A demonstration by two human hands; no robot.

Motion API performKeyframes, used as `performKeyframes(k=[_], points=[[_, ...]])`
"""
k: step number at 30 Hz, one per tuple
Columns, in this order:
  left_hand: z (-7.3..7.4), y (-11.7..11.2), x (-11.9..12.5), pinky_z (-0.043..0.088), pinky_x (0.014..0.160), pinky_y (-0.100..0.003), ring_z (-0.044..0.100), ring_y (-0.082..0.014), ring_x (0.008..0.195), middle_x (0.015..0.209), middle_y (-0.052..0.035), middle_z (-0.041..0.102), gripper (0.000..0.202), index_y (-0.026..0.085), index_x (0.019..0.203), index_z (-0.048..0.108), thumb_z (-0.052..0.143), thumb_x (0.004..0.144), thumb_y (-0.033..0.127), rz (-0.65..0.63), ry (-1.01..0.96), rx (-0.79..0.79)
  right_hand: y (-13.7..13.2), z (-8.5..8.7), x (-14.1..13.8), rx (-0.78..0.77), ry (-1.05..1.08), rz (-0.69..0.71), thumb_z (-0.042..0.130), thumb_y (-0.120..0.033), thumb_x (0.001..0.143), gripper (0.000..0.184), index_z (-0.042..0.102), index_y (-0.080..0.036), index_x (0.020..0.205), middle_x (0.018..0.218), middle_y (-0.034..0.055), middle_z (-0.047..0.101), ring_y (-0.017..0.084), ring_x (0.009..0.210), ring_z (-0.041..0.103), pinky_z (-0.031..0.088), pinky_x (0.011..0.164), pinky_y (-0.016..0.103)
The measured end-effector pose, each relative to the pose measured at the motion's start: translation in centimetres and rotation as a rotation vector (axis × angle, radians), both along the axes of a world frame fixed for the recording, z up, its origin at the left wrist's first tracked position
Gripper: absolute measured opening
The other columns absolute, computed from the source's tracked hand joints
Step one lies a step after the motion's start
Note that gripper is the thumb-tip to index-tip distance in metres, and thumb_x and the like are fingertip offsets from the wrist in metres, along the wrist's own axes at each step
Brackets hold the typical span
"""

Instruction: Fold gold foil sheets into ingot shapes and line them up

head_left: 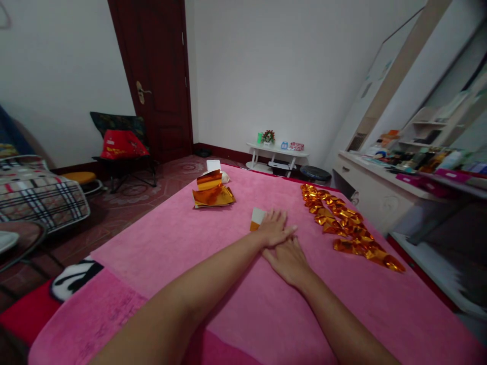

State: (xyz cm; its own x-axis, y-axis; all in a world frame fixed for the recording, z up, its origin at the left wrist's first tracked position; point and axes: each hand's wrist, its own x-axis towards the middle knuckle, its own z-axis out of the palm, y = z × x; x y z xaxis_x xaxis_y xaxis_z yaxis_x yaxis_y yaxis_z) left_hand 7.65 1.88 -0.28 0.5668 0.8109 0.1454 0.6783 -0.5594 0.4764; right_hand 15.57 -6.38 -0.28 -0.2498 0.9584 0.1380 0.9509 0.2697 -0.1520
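Near the middle of the pink cloth [178,243], a sheet of gold-and-white paper [257,217] lies flat, its right part covered by my left hand [274,229]. That hand is pressed down with fingers stretched out and apart. Just below it, my right hand [289,261] lies flat with its thumb out; the left hand overlaps it and hides part of its fingers. Rows of shiny folded gold foil paper pieces [342,215] run along the cloth's right side. A stack of loose gold paper sheets [214,195] sits at the back left.
A white object [213,165] stands behind the paper stack. To the right is a white cabinet [373,182] crowded with bottles. Beyond the far edge are a low white shelf [277,148] and a dark round stool [315,173]. A folding chair [124,147] with a red bag stands left.
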Motion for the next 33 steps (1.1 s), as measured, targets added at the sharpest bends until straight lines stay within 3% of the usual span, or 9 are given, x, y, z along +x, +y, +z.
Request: performKeyframes(k=[5, 8, 11, 14, 17, 21, 25, 29, 33], points=[[-0.9, 1.2, -5.8, 0.008, 0.111, -0.053, 0.005, -0.0326, 0.141, 0.154, -0.0112, 0.016, 0.072, 0.02, 0.147, 0.019, 0.018, 0.089, 0.062, 0.106, 0.189, 0.124, 0.0, -0.2, 0.5, -0.087, -0.006, -0.066, 0.031, -0.059, 0.087, 0.081, 0.02, -0.004, 0.145, 0.152, 0.0176, 0.016, 0.029, 0.141, 0.011, 0.006, 0.112, 0.048], [-1.1, 1.4, -8.0, 0.01, 0.109, -0.056, 0.009, -0.0344, 0.141, 0.153, -0.0116, 0.02, 0.067, 0.023, 0.145, 0.026, 0.022, 0.089, 0.061, 0.196, 0.258, 0.153, 0.0, 0.5, 0.2, -0.137, -0.005, -0.075, 0.03, -0.062, 0.086, 0.084, 0.02, -0.002, 0.145, 0.152, 0.0184, 0.014, 0.028, 0.142, 0.007, 0.004, 0.112, 0.048], [-1.1, 1.3, -8.6, 0.009, 0.108, -0.059, 0.011, -0.0352, 0.14, 0.152, -0.0127, 0.021, 0.064, 0.024, 0.144, 0.028, 0.025, 0.09, 0.058, 0.224, 0.285, 0.178, -0.1, 1.5, -2.2, -0.132, 0.058, -0.156, 0.032, -0.069, 0.082, 0.094, 0.024, 0.002, 0.143, 0.15, 0.0233, 0.017, 0.033, 0.141, 0.008, 0.0, 0.111, 0.051], [-1.1, 1.3, -8.6, 0.009, 0.108, -0.058, 0.008, -0.0355, 0.141, 0.153, -0.0118, 0.017, 0.063, 0.023, 0.145, 0.027, 0.033, 0.089, 0.053, 0.205, 0.328, 0.145, 0.1, 1.9, -6.1, 0.034, 0.213, -0.042, 0.032, -0.073, 0.08, 0.097, 0.013, -0.005, 0.147, 0.153, 0.0156, 0.009, 0.028, 0.142, 0.0, -0.002, 0.112, 0.047], [-1.2, 1.4, -8.7, 0.009, 0.11, -0.055, 0.007, -0.0335, 0.141, 0.153, -0.0103, 0.016, 0.064, 0.023, 0.145, 0.026, 0.036, 0.089, 0.051, 0.196, 0.323, 0.139, 0.9, 1.5, -8.1, -0.013, 0.352, 0.012, 0.03, -0.07, 0.083, 0.094, 0.008, -0.005, 0.147, 0.154, 0.013, 0.002, 0.026, 0.142, -0.001, 0.008, 0.113, 0.045], [-1.6, 1.6, -8.8, 0.013, 0.109, -0.056, 0.017, -0.0339, 0.139, 0.151, -0.0112, 0.025, 0.057, 0.021, 0.142, 0.032, 0.038, 0.09, 0.043, 0.241, 0.224, 0.142, 1.0, 0.2, -5.2, -0.088, 0.303, -0.001, 0.032, -0.068, 0.083, 0.095, 0.014, 0.001, 0.145, 0.153, 0.0188, 0.008, 0.028, 0.142, 0.006, 0.009, 0.114, 0.041], [-1.8, 1.9, -8.9, 0.022, 0.11, -0.044, 0.038, -0.0246, 0.131, 0.142, -0.0125, 0.042, 0.048, 0.017, 0.138, 0.037, 0.035, 0.091, 0.023, 0.325, 0.002, 0.18, 0.9, -0.5, 0.2, -0.051, 0.178, -0.167, 0.035, -0.063, 0.085, 0.089, 0.022, 0.004, 0.143, 0.151, 0.0225, 0.017, 0.029, 0.141, 0.013, 0.01, 0.114, 0.04], [-1.4, 2.0, -9.3, 0.034, 0.105, -0.029, 0.047, -0.018, 0.123, 0.134, -0.0118, 0.052, 0.047, 0.012, 0.135, 0.042, 0.034, 0.089, 0.016, 0.386, -0.113, 0.175, 2.4, -0.4, 2.7, 0.015, 0.341, -0.289, 0.026, -0.054, 0.09, 0.073, 0.032, -0.001, 0.14, 0.144, 0.02, 0.037, 0.026, 0.134, 0.034, 0.026, 0.109, 0.037], [-0.8, 1.9, -9.8, 0.042, 0.096, -0.03, 0.056, -0.018, 0.113, 0.121, -0.01, 0.062, 0.046, 0.014, 0.134, 0.044, 0.025, 0.094, 0.025, 0.427, -0.207, 0.165, 4.9, 0.0, 2.7, 0.091, 0.543, -0.34, 0.042, -0.05, 0.084, 0.067, 0.037, -0.009, 0.138, 0.123, 0.0153, 0.06, 0.025, 0.113, 0.057, 0.043, 0.094, 0.035]])
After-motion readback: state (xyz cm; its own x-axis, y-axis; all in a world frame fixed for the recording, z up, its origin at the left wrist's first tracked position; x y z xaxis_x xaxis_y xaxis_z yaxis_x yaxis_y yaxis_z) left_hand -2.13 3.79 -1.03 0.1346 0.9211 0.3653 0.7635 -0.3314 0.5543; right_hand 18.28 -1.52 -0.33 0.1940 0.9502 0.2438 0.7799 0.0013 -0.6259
